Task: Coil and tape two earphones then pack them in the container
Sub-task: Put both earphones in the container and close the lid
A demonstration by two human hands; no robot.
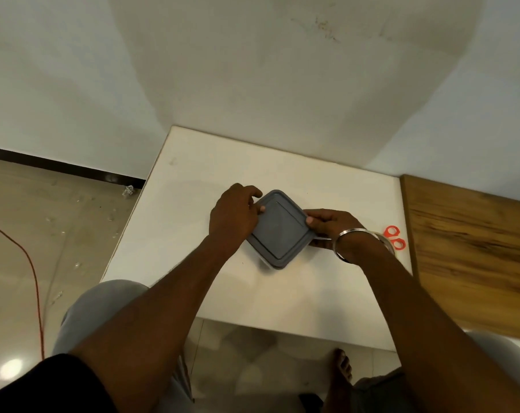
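Left hand [234,213] curls round the far-left edge of the container [278,236], thumb pressing on the grey lid [282,216]. Right hand [330,226] grips the right corner, thumb on top. Container sits mid-table [190,180], lid on, turned cornerwise: one corner points away, one toward the person. Near-square; long axis unclear. Orange scissors [396,238] lie just beyond the right wrist.

Place: most likely a room in a home, plain and sparsely furnished.
Floor: glossy beige tiles [20,234], with an orange cable [35,278] lying across them.
Walls: white plaster [252,70] with dark skirting [59,166].
Furniture: low white table [193,174], with a wooden panel [467,248] beside it.
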